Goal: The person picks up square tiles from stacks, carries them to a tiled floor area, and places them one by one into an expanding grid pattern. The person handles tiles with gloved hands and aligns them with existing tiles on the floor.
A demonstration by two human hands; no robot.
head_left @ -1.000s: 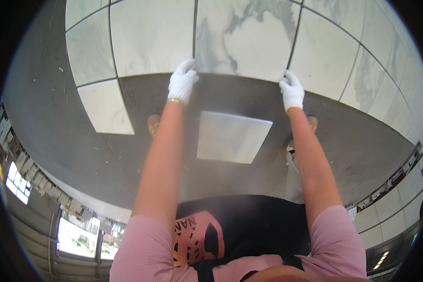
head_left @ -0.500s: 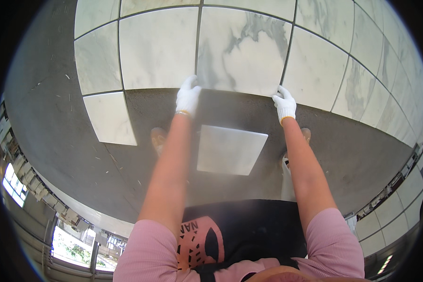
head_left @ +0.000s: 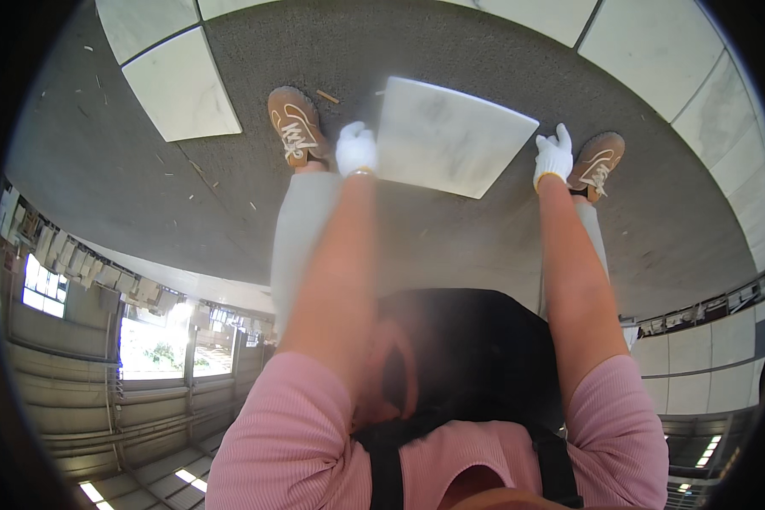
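A loose white marble tile (head_left: 452, 136) with faint grey veining lies flat on the dark grey floor between my feet. My left hand (head_left: 356, 151), in a white knit glove, is down beside the tile's left edge. Its fingers bend away from view, so whether they touch the tile is hard to see. Past the tile's right corner is my right hand (head_left: 553, 155), gloved the same way. Its fingers are apart, one stretched forward, and nothing is held in it.
My brown shoes (head_left: 296, 127) stand on either side of the tile. Another pale tile (head_left: 184, 89) lies at the far left, joined to a laid row. More laid marble tiles (head_left: 646, 51) curve along the far and right side. A small wooden scrap (head_left: 327, 97) lies near my left shoe.
Both hands have left the edge of the laid tiles and come back to either side of the loose tile. My view has tilted nearer, bringing my shoes into sight.
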